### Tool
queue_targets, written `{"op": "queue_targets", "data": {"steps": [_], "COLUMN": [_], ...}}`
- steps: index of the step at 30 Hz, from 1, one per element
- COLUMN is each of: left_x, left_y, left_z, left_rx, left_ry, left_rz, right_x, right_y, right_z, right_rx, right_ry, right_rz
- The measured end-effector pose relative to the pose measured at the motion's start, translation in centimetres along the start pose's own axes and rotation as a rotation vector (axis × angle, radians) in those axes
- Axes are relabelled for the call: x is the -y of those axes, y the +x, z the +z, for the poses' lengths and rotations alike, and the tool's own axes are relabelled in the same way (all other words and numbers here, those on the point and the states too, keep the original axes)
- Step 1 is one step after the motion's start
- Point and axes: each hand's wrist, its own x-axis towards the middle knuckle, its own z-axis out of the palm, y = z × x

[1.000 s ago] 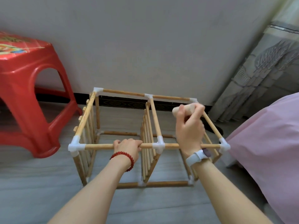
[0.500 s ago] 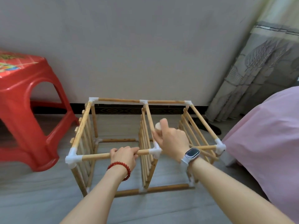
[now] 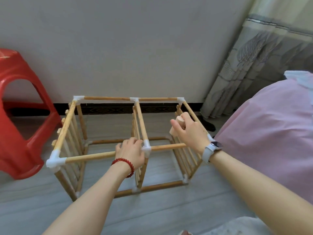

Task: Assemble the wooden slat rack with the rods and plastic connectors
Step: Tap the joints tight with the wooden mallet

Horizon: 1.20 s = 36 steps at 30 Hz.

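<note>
Your left hand [image 3: 131,150] grips the rack's [image 3: 108,126] front rod [image 3: 89,156]; your right hand [image 3: 189,131] holds a wooden mallet [image 3: 177,127]. The rack looks light and wobbly, so brace beside the connector [image 3: 146,148].

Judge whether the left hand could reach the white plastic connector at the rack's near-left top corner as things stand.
Probably yes. The left hand grips the near top wooden rod, and that bare rod runs straight to the white plastic corner connector with nothing between.

No text, label, brand or number can be read on anything in view.
</note>
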Motion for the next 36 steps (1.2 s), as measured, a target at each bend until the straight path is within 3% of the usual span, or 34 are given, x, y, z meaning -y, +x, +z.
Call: {"op": "queue_targets", "data": {"steps": [3, 7, 11, 13, 14, 17, 18, 20, 24, 25, 26, 29, 32, 34, 36], "left_x": [-4.5, -11.1, -15.3, -15.7, -15.9, -15.6, -15.5, -15.4, -15.5, -15.5, -15.5, -15.4, -15.2, -15.2, -15.2], "left_y": [0.8, 3.7, 6.6, 7.0, 7.2, 7.1, 7.2, 7.4, 7.5, 7.6, 7.6, 7.5, 7.9, 7.8, 7.9], "left_z": [1.8, 4.5, 6.3, 7.1, 7.6, 7.8, 8.0, 8.2, 8.6, 8.6, 8.7, 9.0, 8.9, 9.0, 9.0], "left_rx": [-0.077, 0.007, 0.078, -0.008, -0.055, -0.106, -0.117, -0.146, -0.154, -0.149, -0.150, -0.142, -0.136, -0.140, -0.133], "left_ry": [0.021, 0.048, 0.092, 0.176, 0.209, 0.230, 0.231, 0.229, 0.215, 0.219, 0.221, 0.207, 0.198, 0.196, 0.200], "left_rz": [0.190, 0.331, 0.268, 0.249, 0.251, 0.268, 0.275, 0.277, 0.280, 0.280, 0.279, 0.281, 0.285, 0.279, 0.274], "right_x": [-5.9, -11.9, -13.2, -13.9, -14.5, -16.7, -17.5, -17.3, -14.7, -14.7, -15.2, -16.4, -16.3, -15.5, -15.7], "right_y": [-1.1, -1.5, 0.7, 1.8, 2.2, 1.4, 1.4, 2.8, 5.0, 4.4, 3.1, -0.8, 2.5, 4.0, 2.7], "right_z": [-2.3, -5.1, -9.6, -10.0, -9.3, -3.9, -3.0, -4.5, -9.5, -8.5, -6.2, 0.1, -3.6, -6.2, -4.3], "right_rx": [0.032, -0.025, -0.452, -0.680, -0.656, -0.160, -0.102, -0.228, -0.828, -0.876, -0.800, -0.325, -0.572, -0.727, -0.621], "right_ry": [0.124, 0.051, 0.097, 0.195, 0.181, -0.098, -0.130, -0.032, 0.123, 0.098, -0.013, -0.193, -0.179, 0.063, 0.012], "right_rz": [0.190, 0.358, 0.291, 0.283, 0.319, 0.425, 0.418, 0.376, 0.229, 0.194, 0.144, 0.095, 0.051, 0.178, 0.251]}}
